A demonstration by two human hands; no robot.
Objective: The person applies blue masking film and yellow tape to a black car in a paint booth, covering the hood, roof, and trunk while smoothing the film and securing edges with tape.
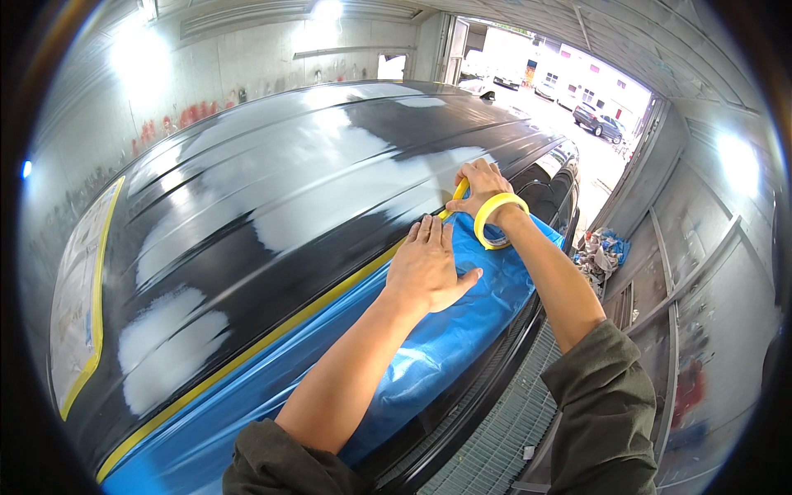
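A dark vehicle roof [239, 285] with pale grey-white patches spreads out before me. Along its near side runs a strip of yellow masking tape [272, 335], bordering a blue plastic sheet [450, 338] that drapes down the side. My left hand [427, 266] lies flat with fingers extended, its fingertips pressing at the taped edge. Farther along that edge, my right hand [481, 186] is closed around a roll of yellow masking tape [459, 195], partly hidden by the fingers. A second yellow tape roll [485, 228] hangs around my right wrist like a bracelet.
At the far left, a covered panel [78, 297] is edged with yellow tape. Floor grating [495, 437] runs below the vehicle on the right. Crumpled sheeting [602, 252] lies by the right wall, near a wide doorway with parked cars [598, 122] outside.
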